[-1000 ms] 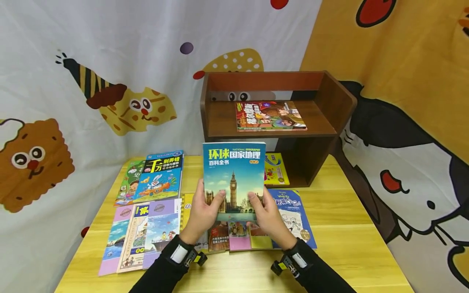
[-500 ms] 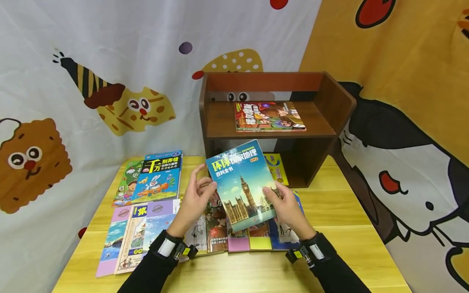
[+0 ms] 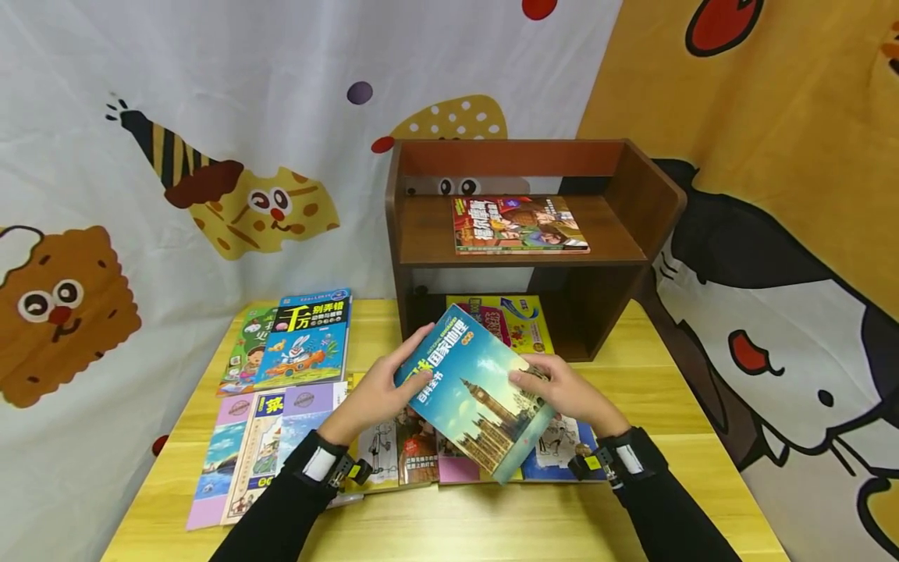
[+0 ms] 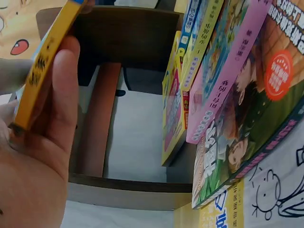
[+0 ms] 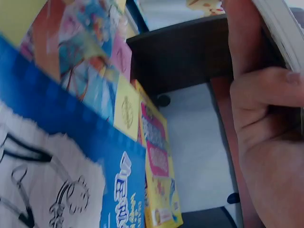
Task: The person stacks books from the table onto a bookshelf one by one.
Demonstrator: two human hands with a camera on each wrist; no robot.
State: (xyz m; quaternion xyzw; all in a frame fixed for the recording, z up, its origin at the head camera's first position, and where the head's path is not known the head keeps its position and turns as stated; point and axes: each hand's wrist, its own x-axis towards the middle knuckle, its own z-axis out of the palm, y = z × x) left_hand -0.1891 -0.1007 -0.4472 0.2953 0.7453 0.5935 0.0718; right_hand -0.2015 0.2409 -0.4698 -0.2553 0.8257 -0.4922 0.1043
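L hand [image 3: 379, 398]: grips tilted Big Ben bk [image 3: 474, 390], left side
R hand [image 3: 572, 394]: grips same, right side
Below: bks [image 3: 418, 460] on bench [image 3: 674, 445]

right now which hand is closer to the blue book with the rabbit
Left. The left hand, to the right of the rabbit book, holds the clock tower book; the right hand, holding its other side, is farther right.

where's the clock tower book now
In the head view, the clock-tower book is low and slightly right of centre, held tilted between the left hand and right hand, in front of the brown shelf and over a row of books.
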